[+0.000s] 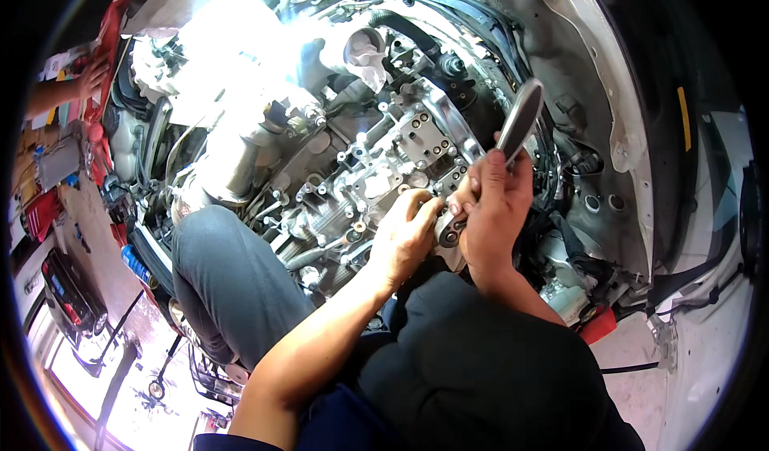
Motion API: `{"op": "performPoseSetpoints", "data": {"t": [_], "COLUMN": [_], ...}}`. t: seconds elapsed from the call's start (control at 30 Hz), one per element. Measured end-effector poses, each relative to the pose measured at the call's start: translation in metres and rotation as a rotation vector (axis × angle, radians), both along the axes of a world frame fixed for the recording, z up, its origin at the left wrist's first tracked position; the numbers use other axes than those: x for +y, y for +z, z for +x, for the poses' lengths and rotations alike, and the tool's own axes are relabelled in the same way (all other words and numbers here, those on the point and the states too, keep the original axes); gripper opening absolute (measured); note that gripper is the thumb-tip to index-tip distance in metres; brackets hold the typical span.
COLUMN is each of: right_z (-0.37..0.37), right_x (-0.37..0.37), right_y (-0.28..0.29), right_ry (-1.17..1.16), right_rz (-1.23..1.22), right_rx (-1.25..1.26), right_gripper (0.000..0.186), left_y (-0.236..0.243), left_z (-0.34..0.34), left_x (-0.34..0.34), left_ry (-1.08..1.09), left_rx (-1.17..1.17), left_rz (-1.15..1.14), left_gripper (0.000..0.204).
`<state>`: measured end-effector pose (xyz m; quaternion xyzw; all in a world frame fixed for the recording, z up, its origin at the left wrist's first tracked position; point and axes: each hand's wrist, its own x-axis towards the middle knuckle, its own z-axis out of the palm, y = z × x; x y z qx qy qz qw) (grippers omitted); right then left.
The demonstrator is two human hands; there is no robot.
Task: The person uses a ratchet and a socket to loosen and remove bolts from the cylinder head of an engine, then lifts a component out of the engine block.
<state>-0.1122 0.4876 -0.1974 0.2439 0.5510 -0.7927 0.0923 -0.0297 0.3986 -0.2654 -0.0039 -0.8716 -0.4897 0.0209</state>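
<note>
My right hand (498, 207) is closed around a silver tool with a long rounded handle and a dark inset, which looks like a ratchet (522, 118). Its handle rises toward me above the thumb; the lower part is hidden by the fingers. My left hand (407, 231) is beside it, fingers curled and pinched low over the engine (376, 183). Whatever those fingers hold is hidden. Under both hands lie bare metal engine parts with bolt holes, including a flat plate (424, 138) just beyond them.
My bent knee (228, 267) rests over the engine bay's left side. A black hose (404, 30) and wiring (489, 18) run along the far side. Glare washes out the upper left. Another person's hand (92, 78) touches a red edge (104, 42) at far left.
</note>
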Motion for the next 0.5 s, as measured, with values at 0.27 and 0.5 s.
{"op": "performPoseSetpoints", "data": {"t": [0.27, 0.5], "right_z": [-0.022, -0.013], "right_x": [-0.010, -0.021], "right_y": [0.003, 0.002], "right_ry": [0.751, 0.910], "right_rz": [0.597, 0.586], "right_rx": [0.273, 0.505], "right_gripper": [0.041, 0.049], "left_y": [0.004, 0.013], "left_z": [-0.007, -0.013], "left_x": [-0.002, -0.011], "left_ry": [0.001, 0.158], "left_rx": [-0.069, -0.190], "left_rz": [0.081, 0.420], "left_gripper": [0.032, 0.031]}}
